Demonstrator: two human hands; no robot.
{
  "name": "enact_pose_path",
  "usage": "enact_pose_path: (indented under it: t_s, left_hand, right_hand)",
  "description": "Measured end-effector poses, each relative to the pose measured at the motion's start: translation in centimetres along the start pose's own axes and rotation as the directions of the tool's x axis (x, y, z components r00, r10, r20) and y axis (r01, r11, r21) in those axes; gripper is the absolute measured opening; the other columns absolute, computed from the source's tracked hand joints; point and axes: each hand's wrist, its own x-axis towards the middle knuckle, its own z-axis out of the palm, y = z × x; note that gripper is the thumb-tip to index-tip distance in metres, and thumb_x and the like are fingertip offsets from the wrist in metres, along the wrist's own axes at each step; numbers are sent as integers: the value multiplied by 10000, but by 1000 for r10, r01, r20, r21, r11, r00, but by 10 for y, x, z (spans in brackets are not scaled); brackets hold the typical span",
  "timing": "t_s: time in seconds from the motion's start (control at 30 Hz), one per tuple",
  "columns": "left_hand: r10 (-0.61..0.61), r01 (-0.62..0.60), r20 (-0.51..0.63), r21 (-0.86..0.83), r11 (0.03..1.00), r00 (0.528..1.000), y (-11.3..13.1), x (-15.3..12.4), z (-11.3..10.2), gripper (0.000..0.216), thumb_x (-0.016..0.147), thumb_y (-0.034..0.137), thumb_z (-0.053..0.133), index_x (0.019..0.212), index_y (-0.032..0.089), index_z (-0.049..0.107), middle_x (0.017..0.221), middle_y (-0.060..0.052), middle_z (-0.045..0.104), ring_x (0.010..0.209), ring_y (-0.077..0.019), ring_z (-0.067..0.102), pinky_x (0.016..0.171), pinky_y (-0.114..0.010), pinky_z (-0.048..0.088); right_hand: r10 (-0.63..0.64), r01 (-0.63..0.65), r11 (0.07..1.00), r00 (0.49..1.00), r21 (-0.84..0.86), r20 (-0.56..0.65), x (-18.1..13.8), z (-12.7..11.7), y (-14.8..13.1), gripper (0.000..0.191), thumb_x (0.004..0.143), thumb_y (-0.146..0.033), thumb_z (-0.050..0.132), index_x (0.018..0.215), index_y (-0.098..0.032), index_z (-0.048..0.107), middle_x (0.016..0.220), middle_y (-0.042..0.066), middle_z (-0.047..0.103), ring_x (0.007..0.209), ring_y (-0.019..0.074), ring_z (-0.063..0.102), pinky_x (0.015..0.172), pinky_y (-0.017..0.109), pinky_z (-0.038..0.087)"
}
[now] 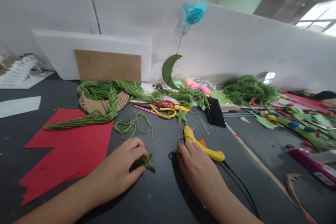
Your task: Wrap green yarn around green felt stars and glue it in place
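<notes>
Near the table's middle my left hand is closed, with a small green star pinched between thumb and fingers; part of it is hidden by the fingers. My right hand is closed on thin green yarn, which curls out by the fingertips. Just beyond that hand lies a yellow glue gun with an orange trigger and a black cord. Another green star rests past the glue gun's nozzle. A loose tangle of green yarn lies ahead of my left hand.
Red paper lies at left under a green yarn skein. Scissors and a black phone lie ahead. A green crescent hangs below a blue flower. A purple glue gun lies at right.
</notes>
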Motion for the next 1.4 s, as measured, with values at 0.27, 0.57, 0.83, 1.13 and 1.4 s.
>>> enact_pose_path:
  t_s: [0.27,0.57,0.83,1.13,1.4]
  left_hand:
    - [48,-46,36,-31,998,998,-1,1,10,148,793,106,421,840,204,520,993,-38,525,943,-156,490,855,-291,381]
    - [-268,245,-69,-236,940,961,17,6,-24,132,736,304,541,784,222,632,774,4,567,729,-157,527,660,-260,418]
    - [-379,338,-39,-377,862,925,5,4,-2,150,683,293,557,605,182,621,621,19,469,582,-120,446,531,-222,357]
    - [-423,377,-40,-387,842,905,10,8,6,127,668,278,567,616,188,640,594,33,455,550,-107,407,511,-220,318]
    - [-403,336,-94,-399,853,910,15,10,9,159,704,271,516,635,186,631,637,15,495,607,-125,456,529,-227,333]
  right_hand:
    - [33,-37,994,999,100,37,10,7,31,107,790,-109,452,765,-152,546,747,85,565,706,222,516,642,332,396]
    - [-289,-45,626,914,779,285,53,-61,-6,149,814,-179,479,735,-184,606,647,-32,571,582,87,474,513,192,306]
    - [-227,86,609,971,789,70,59,-27,-13,124,760,-139,544,665,-172,617,832,18,625,853,150,499,787,281,360]
    - [-214,1,489,970,872,119,57,-27,-18,141,730,-64,475,648,-156,542,735,5,566,668,102,491,620,214,379]
    - [-176,-17,545,975,838,135,57,-24,-15,119,715,-92,501,630,-153,558,599,-46,480,548,68,396,546,194,299]
